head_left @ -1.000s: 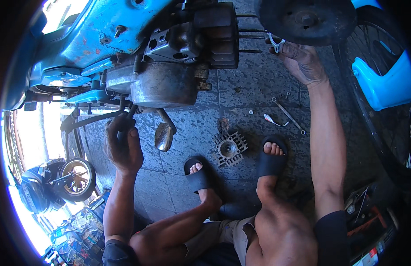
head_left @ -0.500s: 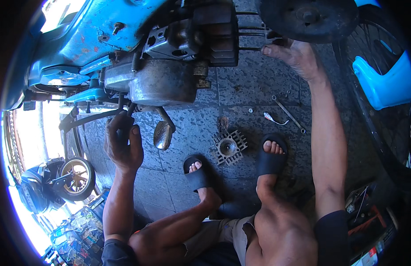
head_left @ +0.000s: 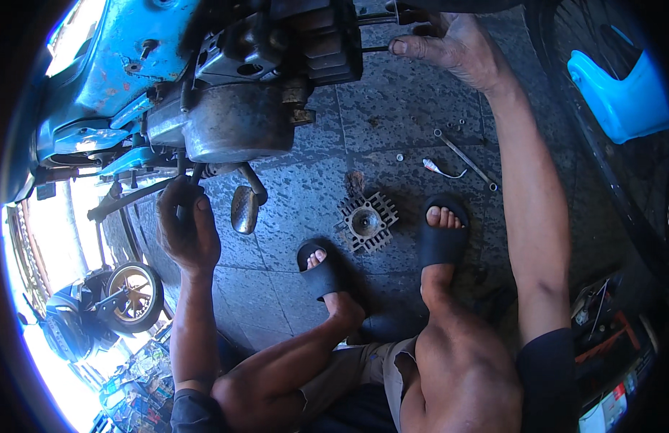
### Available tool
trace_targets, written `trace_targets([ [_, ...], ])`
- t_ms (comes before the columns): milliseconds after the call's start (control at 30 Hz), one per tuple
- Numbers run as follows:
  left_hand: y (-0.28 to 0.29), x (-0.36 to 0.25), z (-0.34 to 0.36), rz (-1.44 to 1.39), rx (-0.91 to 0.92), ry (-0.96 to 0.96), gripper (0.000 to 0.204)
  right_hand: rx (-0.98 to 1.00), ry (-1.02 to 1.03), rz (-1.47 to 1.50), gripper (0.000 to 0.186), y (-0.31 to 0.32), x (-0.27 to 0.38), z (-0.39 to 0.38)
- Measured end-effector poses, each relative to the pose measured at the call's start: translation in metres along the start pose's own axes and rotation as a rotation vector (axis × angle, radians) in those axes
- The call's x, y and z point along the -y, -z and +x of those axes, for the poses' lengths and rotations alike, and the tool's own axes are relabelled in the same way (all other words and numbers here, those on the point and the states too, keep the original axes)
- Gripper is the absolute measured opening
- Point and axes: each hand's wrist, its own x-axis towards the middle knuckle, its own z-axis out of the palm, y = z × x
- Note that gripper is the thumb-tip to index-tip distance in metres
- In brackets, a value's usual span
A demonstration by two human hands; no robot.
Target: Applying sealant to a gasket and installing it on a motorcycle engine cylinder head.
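My left hand [head_left: 188,227] is closed around a dark metal lever [head_left: 181,167] under the engine's rounded case [head_left: 241,123]. My right hand [head_left: 461,54] reaches up to the cylinder studs [head_left: 376,50], its thumb against the end of one stud. Its other fingers curl behind dark metal at the top edge, and what they hold is hidden. The finned cylinder [head_left: 327,47] sits on the engine, left of the right hand. A finned cylinder head [head_left: 366,222] lies on the tiles between my feet.
A combination wrench [head_left: 466,160], a small white tube [head_left: 443,169] and several nuts lie on the floor. A metal pedal [head_left: 244,209] hangs below the engine. Blue bodywork [head_left: 107,79] is at left, a blue plastic panel [head_left: 619,97] at right. Another motorcycle wheel [head_left: 132,296] stands at lower left.
The view has shifted, so the engine sits higher and farther left in the picture. Both hands keep about the same places on the motorcycle. The round dark disc has mostly left the top edge.
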Motion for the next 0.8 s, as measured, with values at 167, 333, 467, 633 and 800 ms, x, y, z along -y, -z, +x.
trace_targets([
  [167,0.000,0.002,-0.001,-0.006,-0.004,-0.013,0.034,0.058,-0.032,0.018,0.105,0.005,-0.004,0.001],
  [333,0.001,0.007,-0.001,0.080,0.002,-0.039,0.034,0.016,-0.002,-0.062,0.104,0.006,-0.001,0.004],
  [467,0.002,0.008,-0.002,0.055,0.009,0.004,0.034,0.071,0.040,-0.039,0.107,0.004,-0.003,0.003],
  [633,0.001,0.006,-0.002,0.070,0.002,0.020,0.035,0.030,0.069,-0.007,0.104,0.005,-0.001,0.002],
  [800,0.001,0.005,-0.002,0.070,0.016,0.028,0.036,0.106,-0.038,-0.095,0.102,0.009,0.004,0.004],
])
